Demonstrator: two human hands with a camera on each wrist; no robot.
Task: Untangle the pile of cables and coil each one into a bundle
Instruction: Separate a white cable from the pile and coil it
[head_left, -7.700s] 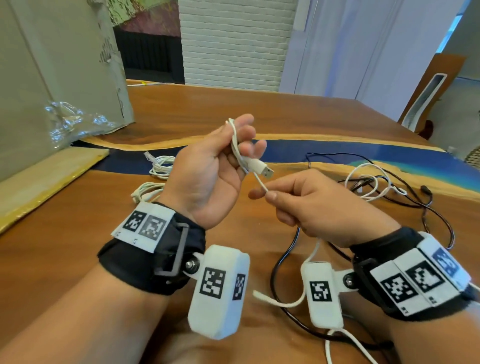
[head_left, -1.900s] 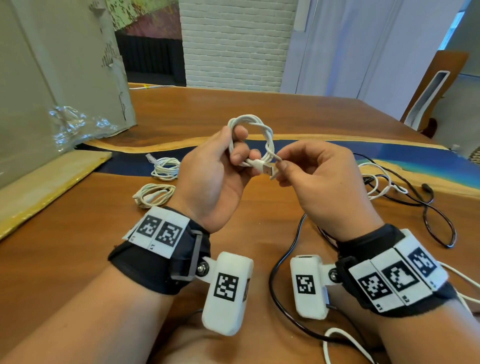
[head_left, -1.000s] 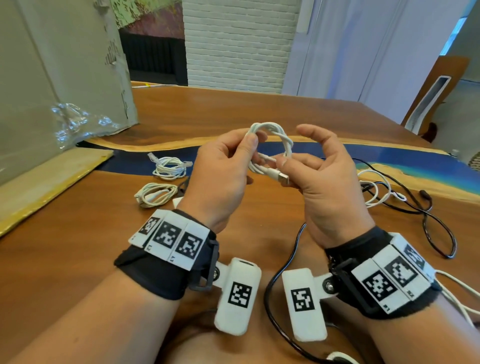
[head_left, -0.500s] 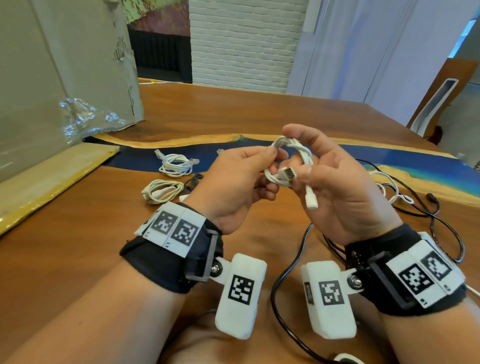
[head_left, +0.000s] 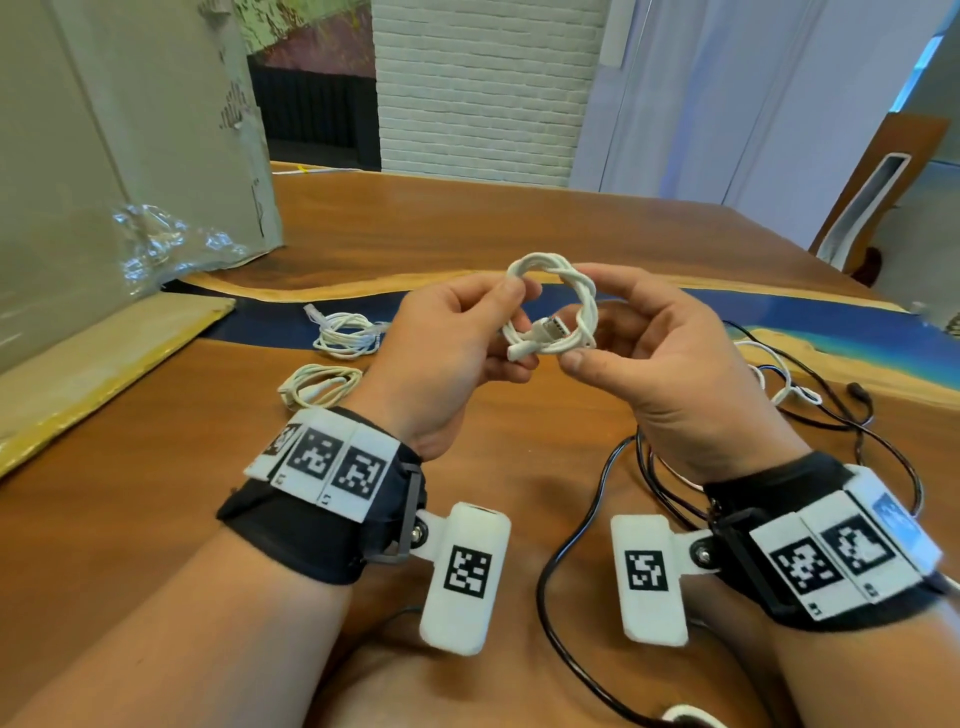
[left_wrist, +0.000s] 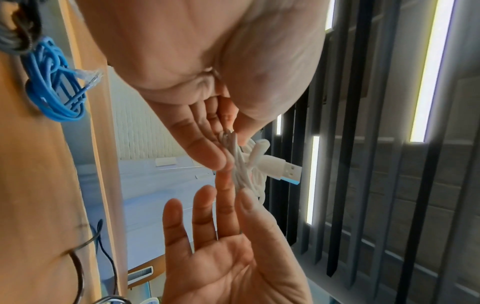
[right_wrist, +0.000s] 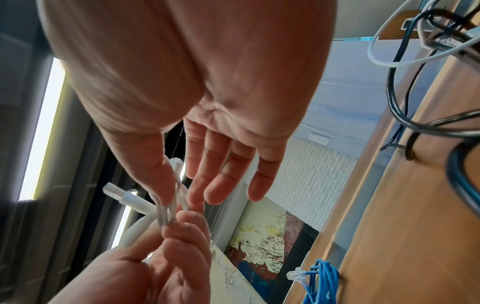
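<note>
A white USB cable (head_left: 566, 291), wound into a small twisted ring, hangs in the air above the wooden table (head_left: 156, 493). My left hand (head_left: 501, 312) pinches the ring's left side between thumb and fingers. On the right side my right hand (head_left: 597, 317) pinches it, thumb below and index finger over the top. Both plugs lie across the ring's middle. In the left wrist view the USB plug (left_wrist: 285, 170) sticks out past the coil (left_wrist: 241, 170). In the right wrist view my thumb and index finger squeeze the strands (right_wrist: 168, 205).
Two coiled white bundles (head_left: 348, 332) (head_left: 319, 387) lie on the table to the left. Loose black cables (head_left: 841, 415) and a white cable (head_left: 779, 374) sprawl at the right, and one black cable (head_left: 561, 561) runs under my wrists. A blue cable bundle (right_wrist: 322, 283) lies farther off. A cardboard box (head_left: 104, 156) stands at the left.
The straight cable has been wound into a ring. In the last half second the plug that hung beside my right hand was drawn across the ring, and my hands shifted to its two sides.
</note>
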